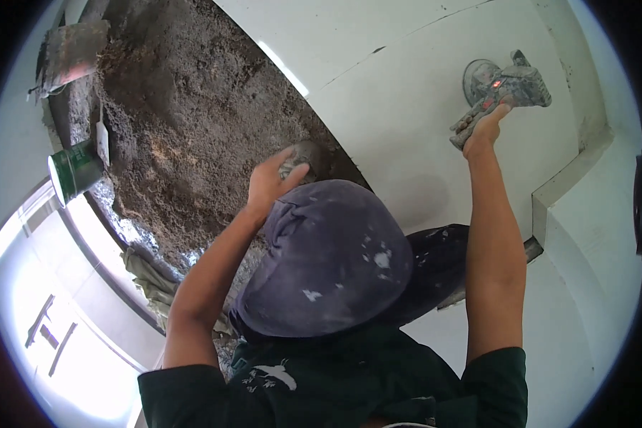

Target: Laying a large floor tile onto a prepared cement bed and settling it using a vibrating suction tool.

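My right hand [486, 130] is closed around the handle of a mortar-smeared tile vibrator [524, 84]. Its round suction pad [480, 80] faces the large pale tile [406, 78], and small red lights glow on its body. Over the rough brown mortar bed [192, 107], close to the tile's dark edge, my left hand [269, 178] grips a rounded grey lump [307, 155] between thumb and fingers. What that lump is I cannot make out; part of it lies behind the hand. My bent knee [328, 257], in dusty dark trousers, is between my arms.
A dirty bucket [75, 57] stands at the far left. Nearer lies a green can [75, 171], with a pale flat-bladed tool [102, 139] beside it. Crumpled cloth [150, 278] lies along the left edge of the mortar. A wall corner [542, 207] juts out at right.
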Action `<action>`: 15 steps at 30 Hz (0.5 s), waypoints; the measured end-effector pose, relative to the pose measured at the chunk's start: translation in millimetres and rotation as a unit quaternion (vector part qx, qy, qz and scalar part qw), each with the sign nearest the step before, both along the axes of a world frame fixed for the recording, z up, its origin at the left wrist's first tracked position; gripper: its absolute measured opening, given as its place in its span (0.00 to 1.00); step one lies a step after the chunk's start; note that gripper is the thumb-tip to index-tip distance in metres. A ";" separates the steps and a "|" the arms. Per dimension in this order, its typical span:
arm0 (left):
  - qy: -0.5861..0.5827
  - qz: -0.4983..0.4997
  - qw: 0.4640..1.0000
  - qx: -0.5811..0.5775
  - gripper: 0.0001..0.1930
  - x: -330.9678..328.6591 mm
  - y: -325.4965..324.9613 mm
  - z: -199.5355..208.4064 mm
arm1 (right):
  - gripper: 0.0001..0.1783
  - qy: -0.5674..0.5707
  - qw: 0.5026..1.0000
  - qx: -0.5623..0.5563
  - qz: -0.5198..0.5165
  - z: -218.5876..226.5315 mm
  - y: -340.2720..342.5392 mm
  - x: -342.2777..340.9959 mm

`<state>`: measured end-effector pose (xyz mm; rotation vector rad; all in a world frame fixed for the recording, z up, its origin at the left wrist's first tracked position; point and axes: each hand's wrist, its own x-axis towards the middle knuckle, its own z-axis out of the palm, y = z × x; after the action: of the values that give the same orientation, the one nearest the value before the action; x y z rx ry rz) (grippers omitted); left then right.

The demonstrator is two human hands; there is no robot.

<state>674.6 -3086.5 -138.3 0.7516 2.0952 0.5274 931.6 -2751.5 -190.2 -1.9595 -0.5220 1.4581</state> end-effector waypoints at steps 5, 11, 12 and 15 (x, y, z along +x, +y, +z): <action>0.254 -0.126 0.959 0.029 0.22 -55.5 78.9 -70.4 | 0.42 -0.042 0.999 0.001 0.005 -6.7 3.0 2.3; 0.416 -0.200 0.880 0.112 0.43 -95.2 174.3 -128.2 | 0.42 -0.004 0.999 0.018 0.028 -5.7 1.1 1.6; 0.418 -0.239 0.866 0.138 0.45 -94.1 176.8 -131.8 | 0.42 -0.018 1.000 -0.008 0.012 -4.7 1.0 0.9; 0.374 -0.244 0.877 0.179 0.50 -90.2 165.8 -134.7 | 0.43 -0.040 0.998 -0.047 0.008 -2.7 0.8 -2.3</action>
<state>584.4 -2920.8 -273.0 1.8835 2.3633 0.3664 929.3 -2750.7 -192.9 -2.0977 -0.5129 1.4420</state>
